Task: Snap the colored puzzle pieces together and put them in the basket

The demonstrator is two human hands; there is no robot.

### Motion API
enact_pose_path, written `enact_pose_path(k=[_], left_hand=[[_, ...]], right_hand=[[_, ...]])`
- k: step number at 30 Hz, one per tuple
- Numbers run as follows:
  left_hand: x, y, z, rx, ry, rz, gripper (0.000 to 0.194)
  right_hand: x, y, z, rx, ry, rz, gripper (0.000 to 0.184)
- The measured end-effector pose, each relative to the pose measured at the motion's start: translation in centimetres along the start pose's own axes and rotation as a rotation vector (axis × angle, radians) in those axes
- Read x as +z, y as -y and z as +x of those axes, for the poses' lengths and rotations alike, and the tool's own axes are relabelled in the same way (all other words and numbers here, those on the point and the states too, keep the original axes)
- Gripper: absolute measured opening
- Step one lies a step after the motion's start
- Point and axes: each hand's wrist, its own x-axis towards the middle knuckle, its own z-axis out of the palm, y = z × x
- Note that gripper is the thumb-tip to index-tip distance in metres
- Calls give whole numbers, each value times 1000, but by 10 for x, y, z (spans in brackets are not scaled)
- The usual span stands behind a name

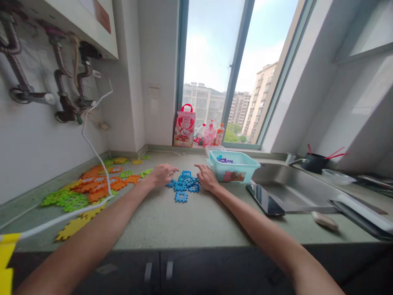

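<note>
Blue notched building tiles (181,186) lie in a loose, partly overlapping heap on the counter between my hands. One square blue tile (181,197) sits at the near side of the heap. Left of it, my left hand (162,174) hovers or rests with fingers pointing inward, nothing visible in them. On the right, my right hand (206,177) is close to the heap's edge, its fingers stretched out and holding nothing I can see. A light teal tub (236,166) stands just beyond my right hand, with purple and blue tiles (225,159) inside.
Orange, green and yellow tiles (100,184) spread over the counter's left side, crossed by a white cable (92,147). A phone (265,199) lies before the steel sink (288,186). A pink bag (184,129) and bottles (210,134) stand at the window.
</note>
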Motion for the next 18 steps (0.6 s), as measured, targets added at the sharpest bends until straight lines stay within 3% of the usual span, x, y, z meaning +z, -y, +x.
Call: enact_pose_path(k=[4, 12, 18], left_hand=[[-5, 6, -4, 93, 159, -51, 40], [-15, 8, -3, 29, 288, -88, 44], [-14, 17, -4, -84, 302, -89, 47]], right_hand=[[-1, -12, -3, -89, 138, 57, 40], [-10, -8, -7, -306, 207, 190, 62], [-2, 3, -1, -384, 244, 183, 42]])
